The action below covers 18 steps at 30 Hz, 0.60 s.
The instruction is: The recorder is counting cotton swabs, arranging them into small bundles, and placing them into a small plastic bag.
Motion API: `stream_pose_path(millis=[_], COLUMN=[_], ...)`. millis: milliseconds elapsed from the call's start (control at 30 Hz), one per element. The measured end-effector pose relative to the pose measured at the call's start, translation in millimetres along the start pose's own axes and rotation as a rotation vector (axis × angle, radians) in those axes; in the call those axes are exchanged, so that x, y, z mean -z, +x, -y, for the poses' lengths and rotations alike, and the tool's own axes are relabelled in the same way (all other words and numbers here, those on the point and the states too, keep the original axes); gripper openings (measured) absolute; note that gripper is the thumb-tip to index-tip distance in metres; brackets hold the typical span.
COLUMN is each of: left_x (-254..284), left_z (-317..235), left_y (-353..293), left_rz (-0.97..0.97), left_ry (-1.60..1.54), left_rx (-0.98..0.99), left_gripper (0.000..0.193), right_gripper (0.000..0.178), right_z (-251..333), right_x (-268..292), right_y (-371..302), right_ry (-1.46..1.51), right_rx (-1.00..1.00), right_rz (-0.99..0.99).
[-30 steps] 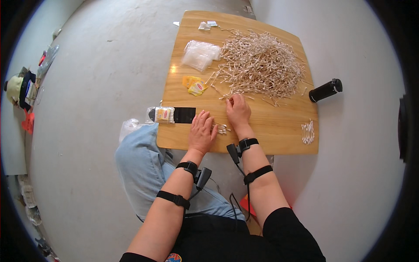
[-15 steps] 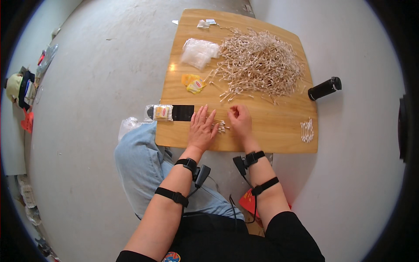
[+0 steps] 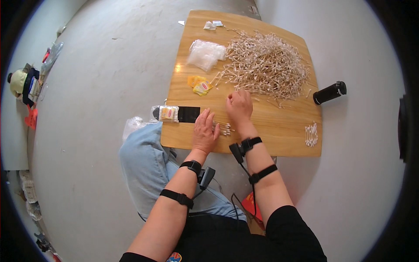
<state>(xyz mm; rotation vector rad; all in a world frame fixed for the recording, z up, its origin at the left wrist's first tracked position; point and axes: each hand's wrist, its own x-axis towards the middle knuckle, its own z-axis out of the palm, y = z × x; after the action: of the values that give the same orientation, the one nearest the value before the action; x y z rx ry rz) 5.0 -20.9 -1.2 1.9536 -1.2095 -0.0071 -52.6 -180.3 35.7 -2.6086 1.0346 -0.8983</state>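
Downward head-worn fisheye above table [image 3: 281,131]

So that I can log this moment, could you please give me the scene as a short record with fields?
Left hand: fairly flat, covering part of a small swab group
Right hand: curled near the large swab heap; contents hidden
Wooden table, left: swab-filled packet beside a black strip; yellow cards and clear bags beyond
Right: separate swab cluster near the corner; black bottle by the edge
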Motion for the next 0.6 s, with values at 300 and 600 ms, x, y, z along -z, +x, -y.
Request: stream_pose_path(millis=[300, 600], left_x=[1, 0], left_z=[-9, -3], left_y=[5, 2], left_rz=[0.078, 0.040], left_ry=[0.148, 0.048], left_rx=[-0.058, -0.024], left_gripper=[0.047, 0.024], right_gripper=[0.023, 0.016], right_z=[-10, -12], right_x=[18, 6], right_y=[-50, -25], right_ry=[0.182, -0.156], right_rx=[-0.247, -0.339], right_rz=[0.074, 0.165])
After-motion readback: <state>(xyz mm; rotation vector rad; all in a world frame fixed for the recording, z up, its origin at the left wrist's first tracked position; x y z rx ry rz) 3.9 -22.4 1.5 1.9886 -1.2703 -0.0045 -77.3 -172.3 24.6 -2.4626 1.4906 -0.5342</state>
